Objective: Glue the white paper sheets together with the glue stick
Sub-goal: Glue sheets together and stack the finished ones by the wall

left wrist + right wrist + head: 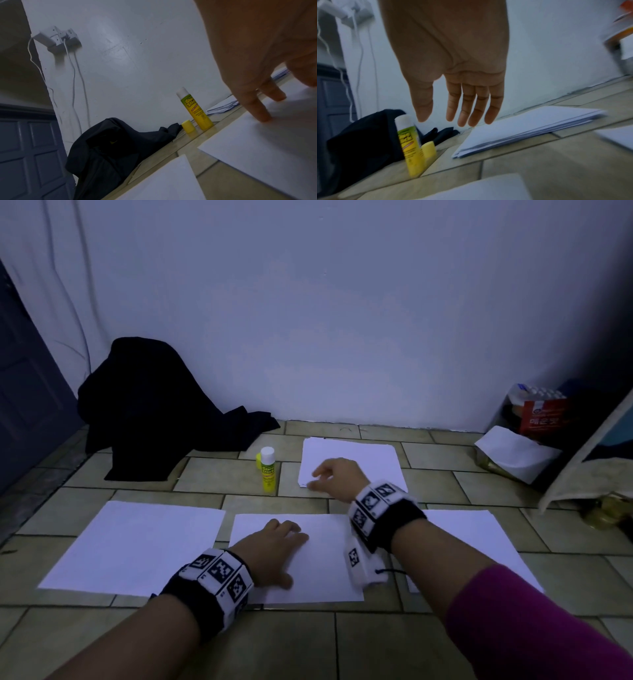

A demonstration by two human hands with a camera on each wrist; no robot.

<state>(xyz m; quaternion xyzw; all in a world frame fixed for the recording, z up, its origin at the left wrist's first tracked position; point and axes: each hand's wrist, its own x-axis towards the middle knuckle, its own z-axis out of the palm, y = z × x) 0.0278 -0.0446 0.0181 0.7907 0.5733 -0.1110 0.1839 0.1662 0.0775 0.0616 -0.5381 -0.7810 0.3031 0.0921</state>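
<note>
Three white sheets lie side by side on the tiled floor: a left sheet (137,546), a middle sheet (318,563) and a right sheet (479,542). My left hand (274,546) rests flat on the middle sheet, fingers (259,111) straight. A stack of white paper (363,457) lies further back. My right hand (334,474) hovers over the stack's near left corner, fingers (465,108) straight and holding nothing. The yellow glue stick (268,469) stands upright left of the stack, its glue tip showing white, with its yellow cap (187,126) off beside it.
A black cloth heap (154,405) sits against the white wall at back left. A red box and white paper (527,440) stand at back right beside a leaning board. A grey door (25,155) is at far left, with cables hanging from a wall socket (58,36).
</note>
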